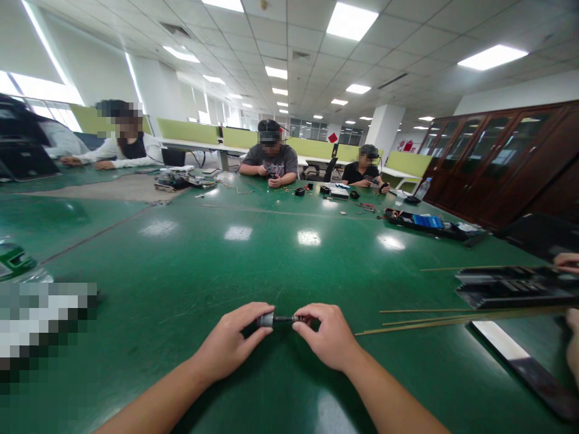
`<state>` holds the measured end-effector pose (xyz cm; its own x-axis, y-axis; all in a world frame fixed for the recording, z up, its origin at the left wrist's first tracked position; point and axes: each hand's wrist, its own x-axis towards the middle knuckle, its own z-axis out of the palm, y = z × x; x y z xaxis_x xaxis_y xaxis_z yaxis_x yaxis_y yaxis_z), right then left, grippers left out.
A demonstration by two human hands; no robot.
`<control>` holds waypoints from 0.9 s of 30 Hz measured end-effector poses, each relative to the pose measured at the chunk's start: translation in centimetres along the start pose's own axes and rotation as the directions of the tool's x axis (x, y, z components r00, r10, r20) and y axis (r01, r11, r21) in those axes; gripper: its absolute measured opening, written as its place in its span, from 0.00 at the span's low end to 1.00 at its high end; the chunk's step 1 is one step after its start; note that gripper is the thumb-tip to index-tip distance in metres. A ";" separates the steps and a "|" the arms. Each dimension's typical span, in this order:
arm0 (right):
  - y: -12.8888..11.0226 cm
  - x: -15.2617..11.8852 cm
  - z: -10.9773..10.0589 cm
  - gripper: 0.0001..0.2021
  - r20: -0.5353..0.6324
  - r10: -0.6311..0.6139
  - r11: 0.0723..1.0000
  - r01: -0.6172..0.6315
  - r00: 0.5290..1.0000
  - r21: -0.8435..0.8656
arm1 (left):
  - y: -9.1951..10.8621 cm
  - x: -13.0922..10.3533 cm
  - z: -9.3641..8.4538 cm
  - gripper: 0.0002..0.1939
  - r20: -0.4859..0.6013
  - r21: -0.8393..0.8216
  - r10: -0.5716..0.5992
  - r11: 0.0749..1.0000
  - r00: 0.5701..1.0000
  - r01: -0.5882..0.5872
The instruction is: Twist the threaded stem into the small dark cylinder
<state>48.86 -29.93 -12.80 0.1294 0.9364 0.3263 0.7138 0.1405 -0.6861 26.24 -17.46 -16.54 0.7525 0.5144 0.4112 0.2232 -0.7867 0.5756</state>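
Above the green table, my left hand [228, 342] closes around the thick grey end of a cylindrical part with a thin dark shaft [283, 319]. The shaft points right, roughly level. At its far end, the thumb and fingers of my right hand [329, 334] pinch a small piece at the tip; the fingertips partly hide it, and I cannot make out its kind. The rear of the cylinder is covered by my left palm and fingers.
Thin brownish rods [416, 320] and a black slotted housing [511, 286] lie at right, beside a black-and-white flat object [520, 361] and another person's hand. A plastic bottle [22, 265] stands at left. Across the table, several people sit near a black tray of parts [416, 220].
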 end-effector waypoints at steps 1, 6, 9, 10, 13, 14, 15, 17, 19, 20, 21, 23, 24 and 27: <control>0.0 0.0 0.0 0.05 -0.003 0.001 1.000 -0.001 1.000 0.000 | 0.0 0.0 0.0 0.20 -0.001 -0.001 0.001 1.000 1.000 -0.001; -0.1 0.1 -0.1 0.05 -0.006 0.001 1.000 -0.001 1.000 0.000 | 0.1 0.2 -0.2 0.19 -0.013 -0.013 0.012 1.000 1.000 -0.012; -0.2 0.1 -0.2 0.05 -0.005 -0.003 1.000 0.003 1.000 -0.001 | 0.2 0.3 -0.2 0.19 -0.024 -0.017 0.019 1.000 1.000 -0.019; -0.2 0.1 -0.2 0.05 -0.005 -0.004 1.000 0.004 1.000 -0.002 | 0.2 0.3 -0.2 0.19 -0.027 -0.016 0.021 1.000 0.999 -0.021; -0.2 0.1 -0.2 0.05 -0.008 0.000 1.000 0.000 1.000 -0.007 | 0.2 0.2 -0.3 0.19 -0.031 -0.017 0.020 1.000 0.999 -0.020; -0.2 0.1 -0.2 0.05 -0.009 0.001 1.000 -0.001 1.000 -0.008 | 0.2 0.2 -0.3 0.19 -0.030 -0.018 0.018 1.000 0.999 -0.018; -0.2 0.1 -0.2 0.05 -0.010 0.001 1.000 -0.001 1.000 -0.011 | 0.2 0.2 -0.3 0.19 -0.028 -0.020 0.014 1.000 1.000 -0.015; -0.1 0.1 -0.2 0.05 -0.010 0.001 1.000 -0.001 1.000 -0.014 | 0.2 0.2 -0.3 0.19 -0.024 -0.023 0.010 1.000 1.000 -0.011; -0.1 0.1 -0.2 0.05 -0.008 -0.001 1.000 0.001 1.000 -0.014 | 0.2 0.2 -0.3 0.19 -0.022 -0.023 0.005 1.000 1.000 -0.006; -0.1 0.1 -0.2 0.05 -0.010 -0.002 1.000 0.002 1.000 -0.013 | 0.1 0.1 -0.2 0.19 -0.021 -0.022 0.004 1.000 1.000 -0.004; -0.1 0.1 -0.2 0.04 -0.011 -0.003 1.000 0.003 1.000 -0.012 | 0.1 0.1 -0.2 0.19 -0.022 -0.020 0.002 1.000 1.000 -0.003; 0.0 0.1 -0.2 0.04 -0.012 -0.005 1.000 0.004 1.000 -0.009 | 0.1 0.1 -0.2 0.19 -0.024 -0.015 -0.002 1.000 1.000 0.002; 0.0 0.1 -0.2 0.04 -0.014 -0.004 1.000 0.004 1.000 -0.009 | 0.0 0.1 -0.2 0.19 -0.024 -0.013 -0.005 1.000 1.000 0.004; 0.0 0.1 -0.3 0.04 -0.016 -0.002 1.000 0.002 1.000 -0.010 | 0.0 0.1 -0.2 0.19 -0.021 -0.008 -0.009 1.000 1.000 0.009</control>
<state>49.05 -29.95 -12.59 0.1384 0.9309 0.3382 0.7207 0.1396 -0.6791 26.18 -17.37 -16.35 0.7370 0.5289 0.4208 0.2250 -0.7791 0.5852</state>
